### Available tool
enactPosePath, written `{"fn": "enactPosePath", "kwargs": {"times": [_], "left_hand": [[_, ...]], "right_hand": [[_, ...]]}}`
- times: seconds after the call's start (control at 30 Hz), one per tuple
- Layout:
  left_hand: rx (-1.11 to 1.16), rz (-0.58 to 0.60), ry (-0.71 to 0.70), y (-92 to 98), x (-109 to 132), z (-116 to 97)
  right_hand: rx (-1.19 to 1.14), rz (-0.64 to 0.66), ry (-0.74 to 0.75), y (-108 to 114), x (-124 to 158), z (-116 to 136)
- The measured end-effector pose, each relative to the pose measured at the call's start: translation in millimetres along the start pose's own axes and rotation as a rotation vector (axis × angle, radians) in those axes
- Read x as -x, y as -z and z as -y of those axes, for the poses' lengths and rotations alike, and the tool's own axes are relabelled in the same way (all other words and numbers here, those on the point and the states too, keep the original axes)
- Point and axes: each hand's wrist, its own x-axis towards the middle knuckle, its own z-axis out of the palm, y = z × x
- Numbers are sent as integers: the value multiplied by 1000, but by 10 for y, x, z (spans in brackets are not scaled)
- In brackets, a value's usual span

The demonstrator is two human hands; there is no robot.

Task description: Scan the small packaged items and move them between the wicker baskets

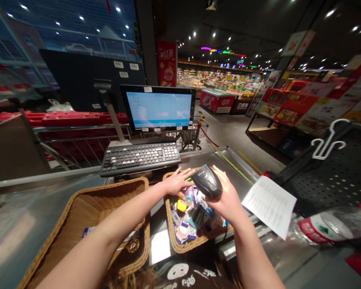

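My right hand (225, 196) grips a black handheld barcode scanner (207, 182), its head tilted toward the far side. My left hand (177, 181) lies palm down across the far rim of a wicker basket (169, 216), fingertips close to the scanner. That basket holds a heap of small packaged goods (192, 216), including pink-and-white packs and a small clear bottle. My left forearm passes above a second wicker basket (84, 200), which has a few small items on its bottom.
A keyboard (140, 158) and a monitor (158, 108) stand beyond the baskets on the steel checkout counter (228, 162). A printed paper sheet (269, 204) lies to the right, near a plastic-wrapped pack (327, 226). A white hanger (327, 140) hangs on a perforated black panel (327, 180).
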Motion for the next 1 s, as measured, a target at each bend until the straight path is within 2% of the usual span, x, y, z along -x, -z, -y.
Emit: {"fn": "enactPosePath", "kwargs": {"times": [0.13, 0.27, 0.47, 0.63, 0.83, 1.0], "left_hand": [[48, 28, -26, -8, -34, 16], [78, 1, 55, -70, -10, 82], [106, -83, 114, 23, 228, 81], [93, -250, 145, 284, 520, -61], [-60, -497, 276, 741, 851, -309], [-212, -660, 336, 1056, 1149, -452]], "right_hand": [[2, 1, 0, 25, 22, -12], [10, 0, -3, 33, 46, -9], [3, -7, -30, 18, 79, 9], [10, -17, -7, -9, 60, 65], [20, -86, 43, -81, -9, 204], [7, -139, 176, -114, -126, 432]]}}
